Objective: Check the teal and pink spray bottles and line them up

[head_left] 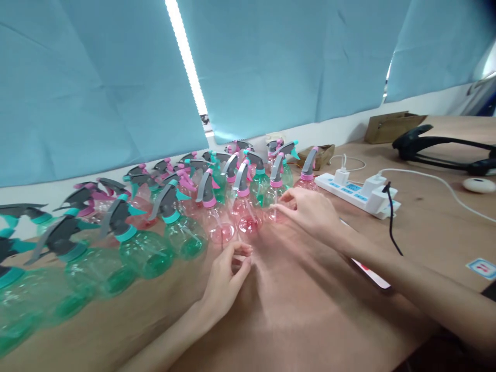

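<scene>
My right hand (312, 209) reaches to a pink-collared spray bottle (276, 181) at the front right of a dense group. Its thumb and fingers rest bent against the bottle's clear pink body and partly cover it. My left hand (227, 276) is low over the table, just in front of two pink spray bottles, fingers loosely curved and thumb apart, with nothing between them. The nearer of these are one pink bottle (219, 222) and another pink bottle (247, 212). A green spray bottle (188, 237) stands to their left. All have grey trigger heads.
More green bottles (149, 253) run along the left, with mixed pink and green ones behind. To the right are a white power strip (351, 188) with plugs and cables, a phone-like flat object (372, 274) under my right forearm, and a black headband-like device (445, 147). Blue sheeting (263, 67) hangs behind.
</scene>
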A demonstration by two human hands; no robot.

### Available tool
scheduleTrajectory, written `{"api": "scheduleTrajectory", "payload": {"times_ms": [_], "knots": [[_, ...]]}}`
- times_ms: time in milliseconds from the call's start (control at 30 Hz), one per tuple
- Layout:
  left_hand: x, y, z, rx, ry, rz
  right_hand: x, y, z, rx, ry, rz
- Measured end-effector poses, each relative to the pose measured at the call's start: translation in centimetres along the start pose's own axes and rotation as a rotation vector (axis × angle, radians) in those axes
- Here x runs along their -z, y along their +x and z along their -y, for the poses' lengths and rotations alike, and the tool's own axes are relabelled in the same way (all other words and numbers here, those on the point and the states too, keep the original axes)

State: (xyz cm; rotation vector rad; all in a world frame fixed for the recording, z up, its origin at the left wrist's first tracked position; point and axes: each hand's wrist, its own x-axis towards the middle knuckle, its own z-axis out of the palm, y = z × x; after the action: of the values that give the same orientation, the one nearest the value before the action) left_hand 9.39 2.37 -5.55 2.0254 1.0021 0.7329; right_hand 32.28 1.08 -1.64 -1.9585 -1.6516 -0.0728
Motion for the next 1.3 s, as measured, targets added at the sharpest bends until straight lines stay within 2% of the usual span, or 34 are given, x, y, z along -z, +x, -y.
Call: {"api": "scheduleTrajectory", "payload": {"times_ms": [133, 333, 433, 567, 667, 733, 867, 1000, 1167, 1300], "knots": [[-0.4, 0.3, -0.6, -0.011, -0.021, 0.009, 0.0, 0.9, -1.2, -0.06, -0.073, -0.065], [-0.5, 0.0, -1.7, -0.016, -0.018, -0.006, -2.2, 2.6, -0.5, -0.15, -0.117, 0.025], [-0.4, -0.2, -2.0, -0.027, -0.007, -0.026, -2.5, 2.9, -0.4, -0.154, -0.118, 0.037], [-0.5, -0.1, -2.3, -0.037, -0.019, -0.028, -1.8, 2.1, -0.1, -0.155, -0.126, 0.05], [-0.7, 0.3, -2.6, -0.044, -0.047, -0.047, -1.0, 0.3, 0.3, -0.142, -0.144, 0.068], [-0.8, 0.5, -3.0, -0.06, -0.058, -0.067, -0.6, -1.4, 0.7, -0.11, -0.155, 0.079], [-0.6, 1.1, -4.0, -0.094, -0.083, -0.098, -0.2, -5.0, 2.1, 0.043, -0.127, 0.06], [0.3, 1.2, -4.8, -0.172, -0.131, -0.048, -0.5, -7.9, 4.5, 0.247, 0.043, 0.006], [1.9, -0.3, -4.9, -0.243, -0.079, -0.137, -1.9, -10.1, 7.6, 0.402, 0.138, -0.037], [3.1, -2.0, -4.5, -0.217, -0.193, -0.141, -3.3, -10.9, 9.4, 0.49, 0.169, -0.054]]}}
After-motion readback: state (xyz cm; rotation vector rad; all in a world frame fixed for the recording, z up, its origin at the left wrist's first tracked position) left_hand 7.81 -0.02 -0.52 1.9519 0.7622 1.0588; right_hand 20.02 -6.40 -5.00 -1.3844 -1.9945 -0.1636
